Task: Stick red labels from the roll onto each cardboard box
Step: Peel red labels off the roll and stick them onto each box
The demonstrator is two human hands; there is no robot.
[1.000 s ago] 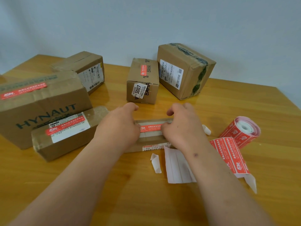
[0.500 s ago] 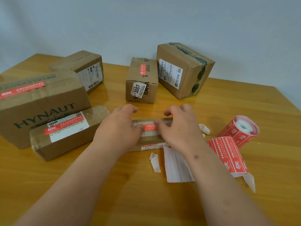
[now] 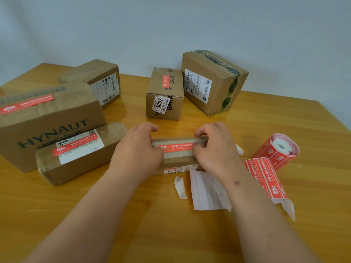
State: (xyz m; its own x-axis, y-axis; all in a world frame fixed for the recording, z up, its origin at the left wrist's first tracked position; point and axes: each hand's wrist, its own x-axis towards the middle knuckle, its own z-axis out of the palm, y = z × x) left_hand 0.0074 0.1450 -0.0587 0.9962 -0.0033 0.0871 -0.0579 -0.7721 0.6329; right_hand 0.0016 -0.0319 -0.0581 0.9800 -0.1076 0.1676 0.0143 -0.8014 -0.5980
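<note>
Both hands press a red label (image 3: 175, 146) flat on the small box (image 3: 178, 158) in the near middle of the table (image 3: 284, 120); left hand (image 3: 138, 150) and right hand (image 3: 214, 149) pin its ends, neither grasping. Uneven pressure could crease it or leave it crooked.

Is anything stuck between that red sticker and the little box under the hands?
Nothing visible. The red label lies on the small box top, with the left hand and right hand pressing its ends.
</note>
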